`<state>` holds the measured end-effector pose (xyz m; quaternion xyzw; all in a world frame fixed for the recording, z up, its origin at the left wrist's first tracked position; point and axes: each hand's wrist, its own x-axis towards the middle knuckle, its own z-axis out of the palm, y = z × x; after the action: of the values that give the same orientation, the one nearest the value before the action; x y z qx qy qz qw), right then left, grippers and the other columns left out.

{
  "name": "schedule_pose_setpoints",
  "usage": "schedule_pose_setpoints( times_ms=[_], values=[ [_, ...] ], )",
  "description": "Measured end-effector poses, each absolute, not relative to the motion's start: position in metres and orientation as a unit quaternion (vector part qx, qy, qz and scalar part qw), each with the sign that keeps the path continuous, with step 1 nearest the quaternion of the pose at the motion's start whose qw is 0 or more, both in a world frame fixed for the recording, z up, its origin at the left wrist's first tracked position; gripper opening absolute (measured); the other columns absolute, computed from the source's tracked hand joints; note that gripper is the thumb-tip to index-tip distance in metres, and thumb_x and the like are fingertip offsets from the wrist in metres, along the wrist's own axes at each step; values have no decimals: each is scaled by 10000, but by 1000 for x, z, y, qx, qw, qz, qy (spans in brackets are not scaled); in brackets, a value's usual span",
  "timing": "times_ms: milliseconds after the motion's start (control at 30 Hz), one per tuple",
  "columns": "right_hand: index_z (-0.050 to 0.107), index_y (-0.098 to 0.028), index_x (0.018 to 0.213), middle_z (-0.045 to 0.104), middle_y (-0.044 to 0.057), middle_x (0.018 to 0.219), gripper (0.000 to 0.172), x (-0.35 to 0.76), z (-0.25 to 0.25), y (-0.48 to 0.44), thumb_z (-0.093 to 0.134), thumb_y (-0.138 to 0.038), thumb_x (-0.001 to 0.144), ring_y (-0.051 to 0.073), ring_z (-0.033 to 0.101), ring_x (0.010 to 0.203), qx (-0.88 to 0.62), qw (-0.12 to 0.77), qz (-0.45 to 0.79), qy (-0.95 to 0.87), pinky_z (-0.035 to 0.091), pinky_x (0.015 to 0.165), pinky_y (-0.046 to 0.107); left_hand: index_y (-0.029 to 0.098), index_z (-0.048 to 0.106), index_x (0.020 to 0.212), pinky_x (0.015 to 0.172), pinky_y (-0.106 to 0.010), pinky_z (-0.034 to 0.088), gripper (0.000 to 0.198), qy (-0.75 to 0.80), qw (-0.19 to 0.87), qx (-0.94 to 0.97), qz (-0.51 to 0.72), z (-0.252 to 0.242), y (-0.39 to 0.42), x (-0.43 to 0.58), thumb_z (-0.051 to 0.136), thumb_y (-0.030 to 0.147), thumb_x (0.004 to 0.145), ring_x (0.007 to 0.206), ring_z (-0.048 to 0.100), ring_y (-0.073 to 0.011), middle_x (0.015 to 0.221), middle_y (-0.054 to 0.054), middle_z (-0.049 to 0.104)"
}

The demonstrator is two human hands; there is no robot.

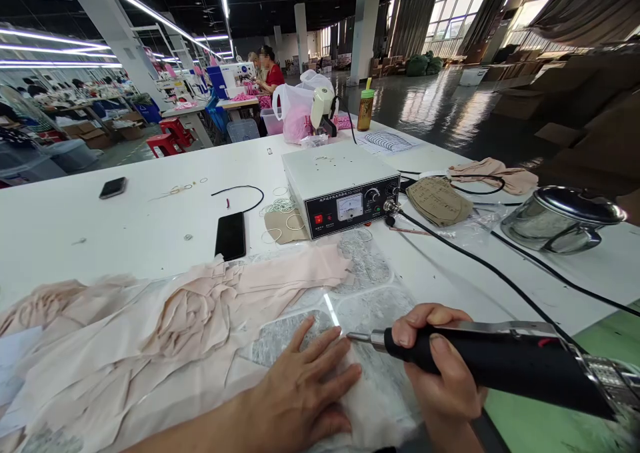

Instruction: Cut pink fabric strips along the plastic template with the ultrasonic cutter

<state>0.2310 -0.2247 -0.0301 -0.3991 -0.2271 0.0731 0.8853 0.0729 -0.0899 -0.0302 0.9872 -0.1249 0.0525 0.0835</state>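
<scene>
Apparently partway through, with the metal tip [363,337] of my ultrasonic handpiece [500,356] just beside my left fingertips.
My hands are apart: the left hand [310,380] lies flat, fingers spread, on sheer beige fabric [240,373] over a patterned template sheet [367,266], and the right hand [445,366] is clamped round the handpiece, which slants in from the right above the tabletop [115,233]. I can't tell whether the tip touches the fabric. Layered beige strips [295,270] and a crumpled heap [193,310] beside them look like pieces already worked, while the part under my left hand seems unfinished; how much remains, I can't judge. Beyond, the metered control box [340,180] stands near a black phone [231,236].
</scene>
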Motion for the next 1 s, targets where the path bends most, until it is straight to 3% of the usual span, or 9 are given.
schedule_pose_setpoints(
  times_ms=[467, 1000],
  values=[
    [582, -210, 868, 534, -9, 752, 79, 231, -26, -240, 592, -221, 791, 103, 540, 529, -398, 887, 91, -215, 507, 494, 277, 211, 481, 1372, 1145, -569, 200, 520, -125, 95, 987, 44, -25, -89, 76, 545, 509, 950, 1328, 440, -329, 1390, -124, 520],
    [567, -218, 842, 543, 1, 750, 34, 230, -27, -237, 596, -232, 832, 111, 540, 514, -413, 869, 94, -257, 500, 487, 297, 239, 480, 1372, 1160, -560, 179, 499, -120, 108, 985, 67, -28, -89, 75, 549, 499, 952, 1349, 416, -305, 1402, -113, 510]
  ],
)
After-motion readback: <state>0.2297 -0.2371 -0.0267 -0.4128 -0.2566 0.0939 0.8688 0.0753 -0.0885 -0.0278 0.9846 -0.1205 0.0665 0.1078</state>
